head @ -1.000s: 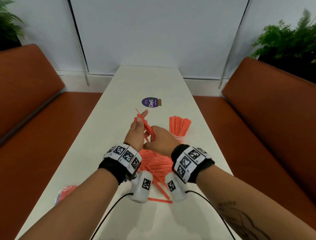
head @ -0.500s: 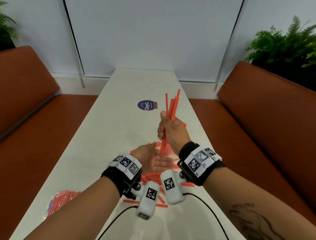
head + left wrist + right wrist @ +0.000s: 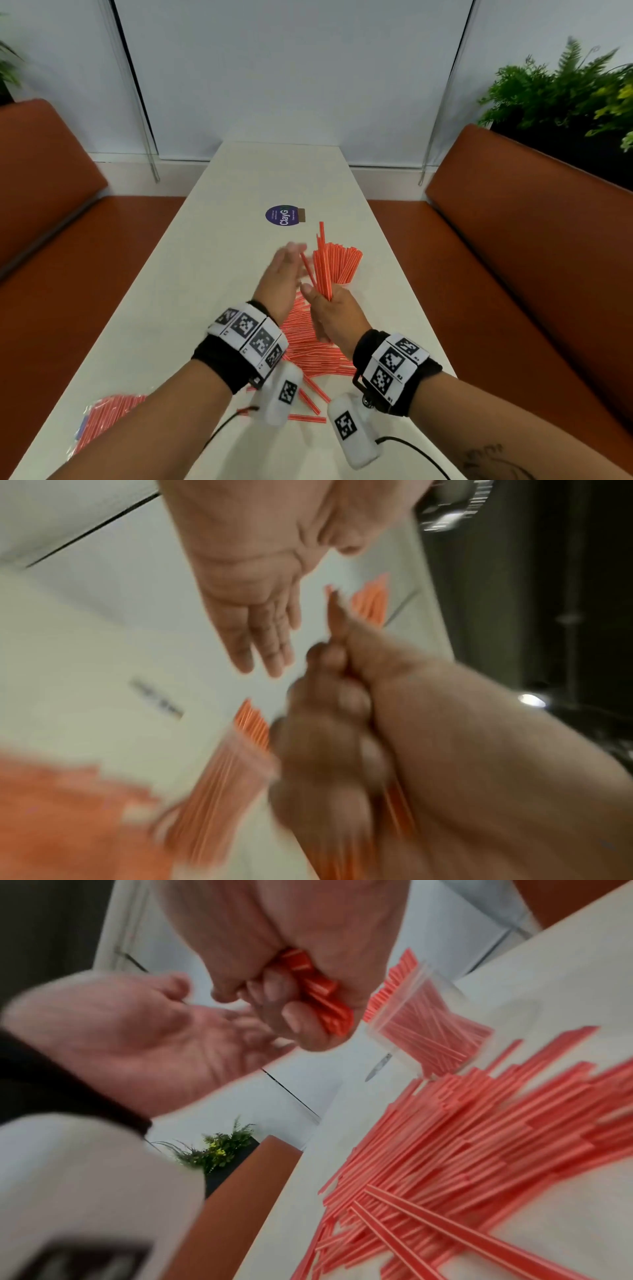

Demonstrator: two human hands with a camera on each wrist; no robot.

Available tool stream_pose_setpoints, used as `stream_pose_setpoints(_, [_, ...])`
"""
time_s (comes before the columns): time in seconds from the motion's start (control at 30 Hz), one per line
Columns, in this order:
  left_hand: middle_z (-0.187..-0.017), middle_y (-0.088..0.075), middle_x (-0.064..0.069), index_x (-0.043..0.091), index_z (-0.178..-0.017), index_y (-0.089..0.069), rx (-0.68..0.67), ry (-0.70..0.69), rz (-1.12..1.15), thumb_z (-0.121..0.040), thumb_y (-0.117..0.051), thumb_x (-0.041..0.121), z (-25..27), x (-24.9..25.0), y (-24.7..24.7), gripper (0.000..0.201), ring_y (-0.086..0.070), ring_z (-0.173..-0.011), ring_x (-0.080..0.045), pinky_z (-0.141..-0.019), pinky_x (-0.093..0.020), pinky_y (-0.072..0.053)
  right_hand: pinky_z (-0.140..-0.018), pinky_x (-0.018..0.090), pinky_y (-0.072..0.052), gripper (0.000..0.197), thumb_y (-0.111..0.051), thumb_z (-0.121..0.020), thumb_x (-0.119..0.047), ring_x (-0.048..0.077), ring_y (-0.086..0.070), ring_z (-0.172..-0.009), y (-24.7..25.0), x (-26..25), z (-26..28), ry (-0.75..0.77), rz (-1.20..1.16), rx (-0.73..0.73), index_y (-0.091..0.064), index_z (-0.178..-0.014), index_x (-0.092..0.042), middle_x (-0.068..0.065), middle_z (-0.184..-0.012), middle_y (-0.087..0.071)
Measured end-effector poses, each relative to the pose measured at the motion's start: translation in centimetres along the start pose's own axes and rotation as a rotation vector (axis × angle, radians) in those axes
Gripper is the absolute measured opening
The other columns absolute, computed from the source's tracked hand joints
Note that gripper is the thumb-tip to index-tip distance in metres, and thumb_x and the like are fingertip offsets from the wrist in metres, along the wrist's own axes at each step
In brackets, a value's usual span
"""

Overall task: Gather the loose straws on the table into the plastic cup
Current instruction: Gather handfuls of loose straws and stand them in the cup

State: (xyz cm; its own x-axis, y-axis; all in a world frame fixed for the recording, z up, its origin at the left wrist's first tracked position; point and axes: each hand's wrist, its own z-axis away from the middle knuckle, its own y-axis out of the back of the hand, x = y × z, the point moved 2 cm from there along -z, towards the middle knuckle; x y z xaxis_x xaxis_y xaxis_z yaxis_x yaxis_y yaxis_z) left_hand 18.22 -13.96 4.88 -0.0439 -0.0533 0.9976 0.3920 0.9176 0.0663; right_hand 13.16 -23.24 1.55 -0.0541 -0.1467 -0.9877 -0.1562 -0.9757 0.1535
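My right hand (image 3: pixel 327 310) grips a bundle of red straws (image 3: pixel 322 265) upright above the table, fist closed around its lower part. The left hand (image 3: pixel 282 270) is held flat beside the bundle on its left, fingers straight and blurred. One straw (image 3: pixel 307 270) leans between the two hands. Just behind the bundle stands the clear plastic cup (image 3: pixel 416 1007), with several red straws (image 3: pixel 346 260) fanning out of it. A pile of loose red straws (image 3: pixel 313 344) lies on the white table (image 3: pixel 219 274) beneath my wrists. In the right wrist view the straw ends (image 3: pixel 318 988) poke out of my fist.
A clear packet of more red straws (image 3: pixel 102 421) lies at the table's near left edge. A round purple sticker (image 3: pixel 282 216) sits farther up the table. Brown benches (image 3: pixel 513 257) flank both long sides, and plants (image 3: pixel 565 92) stand behind the right one.
The right hand has lowered the bundle and brought it nearer the cup. The left hand, palm up under the bundle half a second ago, has risen flat beside it.
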Motion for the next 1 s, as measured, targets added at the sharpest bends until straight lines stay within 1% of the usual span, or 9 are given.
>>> stream_pose_setpoints(0.07, [-0.109, -0.060, 0.002, 0.015, -0.129, -0.044, 0.006, -0.203, 0.032, -0.098, -0.026, 0.035, -0.2, 2.4, 0.0, 0.041, -0.060, -0.100, -0.014, -0.091, -0.025, -0.045, -0.039, 0.023, -0.031, 0.038, -0.054, -0.091, -0.037, 0.014, -0.033, -0.031, 0.1, 0.5, 0.2, -0.102, -0.022, -0.083, -0.043, -0.060, -0.018, -0.003, -0.038, -0.037])
stream_pose_setpoints(0.2, [-0.093, -0.061, 0.010, 0.018, -0.119, -0.053, -0.029, -0.341, -0.083, -0.096, -0.042, 0.022, -1.2, 3.3, -0.6, 0.026, -0.062, -0.085, -0.008, -0.084, -0.020, -0.047, -0.039, 0.022, -0.035, 0.051, -0.058, -0.088, -0.038, 0.013, -0.031, -0.029, -0.3, 0.8, 0.3, -0.237, -0.132, -0.242, -0.037, -0.048, -0.015, -0.001, -0.035, -0.032])
stream_pose_setpoints(0.33, [-0.079, -0.063, 0.011, 0.023, -0.090, -0.064, 0.054, -0.387, -0.246, -0.096, -0.044, 0.015, -1.1, 1.7, -0.9, 0.022, -0.062, -0.081, -0.009, -0.084, -0.027, -0.049, -0.035, 0.018, -0.029, 0.045, -0.049, -0.093, -0.022, 0.009, -0.027, -0.029, 0.1, 0.1, 0.2, -0.249, -0.255, -0.246, -0.036, -0.049, -0.016, -0.003, -0.037, -0.030])
stream_pose_setpoints(0.47, [-0.084, -0.064, 0.011, 0.011, -0.098, -0.068, 0.002, -0.360, -0.328, -0.095, -0.044, 0.014, -0.8, 1.2, -1.4, 0.025, -0.061, -0.087, -0.009, -0.088, -0.027, -0.048, -0.033, 0.017, -0.027, 0.036, -0.044, -0.093, -0.019, 0.009, -0.027, -0.030, 0.7, 0.2, 0.2, -0.233, -0.236, -0.212, -0.038, -0.058, -0.018, -0.005, -0.039, -0.032])
stream_pose_setpoints(0.6, [-0.111, -0.059, -0.003, 0.012, -0.121, -0.051, 0.009, -0.016, 0.046, -0.097, -0.040, 0.022, -1.3, 0.2, -1.5, 0.028, -0.058, -0.101, -0.019, -0.085, -0.033, -0.049, -0.047, 0.027, -0.039, 0.045, -0.042, -0.096, -0.039, 0.015, -0.038, -0.039, 1.9, -0.5, 0.0, -0.073, -0.162, 0.006, -0.040, -0.057, -0.017, 0.000, -0.045, -0.039])
stream_pose_setpoints(0.67, [-0.096, -0.059, -0.010, 0.006, -0.108, -0.052, -0.063, 0.381, 0.281, -0.099, -0.034, 0.034, -0.7, -1.3, -1.7, 0.035, -0.060, -0.082, -0.024, -0.072, -0.034, -0.050, -0.059, 0.025, -0.042, 0.048, -0.038, -0.095, -0.045, 0.014, -0.044, -0.051, 2.8, -1.9, -0.2, 0.023, -0.088, 0.160, -0.044, -0.057, -0.016, 0.001, -0.054, -0.043])
stream_pose_setpoints(0.73, [-0.085, -0.061, -0.016, 0.003, -0.091, -0.054, -0.230, 0.603, 0.353, -0.099, -0.024, 0.042, 0.3, -2.6, -2.0, 0.050, -0.063, -0.070, -0.025, -0.063, -0.033, -0.054, -0.063, 0.018, -0.041, 0.043, -0.035, -0.096, -0.044, 0.010, -0.043, -0.059, 3.4, -2.6, -0.6, 0.090, -0.050, 0.238, -0.043, -0.063, -0.017, -0.002, -0.062, -0.042])
stream_pose_setpoints(0.87, [-0.087, -0.062, -0.017, 0.001, -0.098, -0.054, -0.316, 0.588, 0.378, -0.101, -0.021, 0.033, 0.8, -3.1, -2.6, 0.046, -0.068, -0.062, -0.020, -0.057, -0.027, -0.058, -0.076, 0.031, -0.046, 0.027, -0.041, -0.094, -0.042, 0.015, -0.052, -0.074, 2.8, -1.6, -0.9, 0.088, 0.049, 0.096, -0.053, -0.081, -0.021, 0.001, -0.075, -0.053])
stream_pose_setpoints(1.0, [-0.091, -0.061, -0.015, 0.002, -0.112, -0.053, -0.300, 0.588, 0.375, -0.101, -0.028, 0.026, 0.4, -2.8, -3.0, 0.036, -0.064, -0.062, -0.020, -0.055, -0.030, -0.056, -0.061, 0.022, -0.041, 0.028, -0.051, -0.093, -0.031, 0.006, -0.047, -0.056, 2.4, -0.4, -0.8, 0.166, 0.185, 0.063, -0.046, -0.066, -0.026, -0.010, -0.058, -0.046])
